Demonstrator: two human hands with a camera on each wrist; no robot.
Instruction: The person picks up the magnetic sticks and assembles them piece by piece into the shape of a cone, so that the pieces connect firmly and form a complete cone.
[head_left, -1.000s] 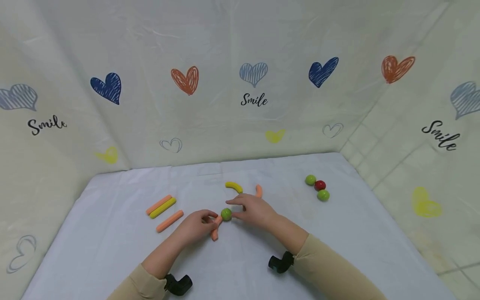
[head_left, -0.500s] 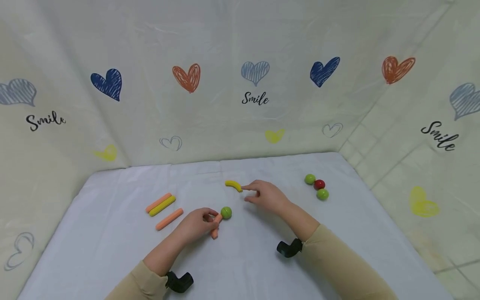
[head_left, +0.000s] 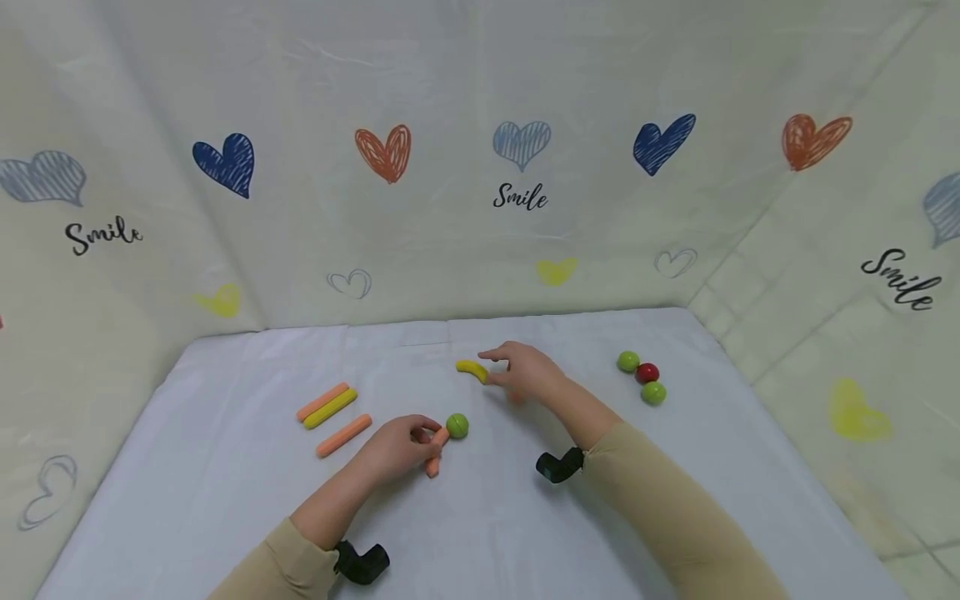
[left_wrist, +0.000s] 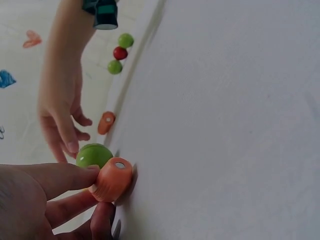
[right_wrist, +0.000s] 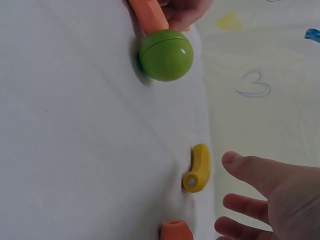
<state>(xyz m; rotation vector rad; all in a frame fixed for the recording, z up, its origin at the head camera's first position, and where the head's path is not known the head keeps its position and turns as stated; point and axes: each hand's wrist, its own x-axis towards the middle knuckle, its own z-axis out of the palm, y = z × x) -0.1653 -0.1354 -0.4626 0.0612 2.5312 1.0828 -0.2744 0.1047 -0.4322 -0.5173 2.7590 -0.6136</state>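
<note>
On the white counter (head_left: 225, 500) we see the left hand (head_left: 393, 450) pinching an orange stick (head_left: 435, 454) between thumb and fingers (left_wrist: 65, 177), its far end touching a green ball (head_left: 457, 426) (the left wrist view shows the stick's round end face pressed beside the ball). The right hand (head_left: 525, 375) hovers farther back with its fingers (right_wrist: 255, 170) spread and relaxed, holding nothing; the tips are just beside a yellow curved piece (head_left: 472, 370), and we cannot tell whether they touch it. An orange curved piece (right_wrist: 176, 231) lies near the yellow one, under the right hand in the head view, so only the wrist views show it, and there only partly.

To the left lie three straight sticks: an orange one (head_left: 322, 401) and a yellow one (head_left: 331, 408) side by side and touching, and another orange one (head_left: 343, 435) just in front of them. To the right, well apart from the hands, sit three balls in a touching row: green (head_left: 628, 362), red (head_left: 647, 372), green (head_left: 653, 392).
</note>
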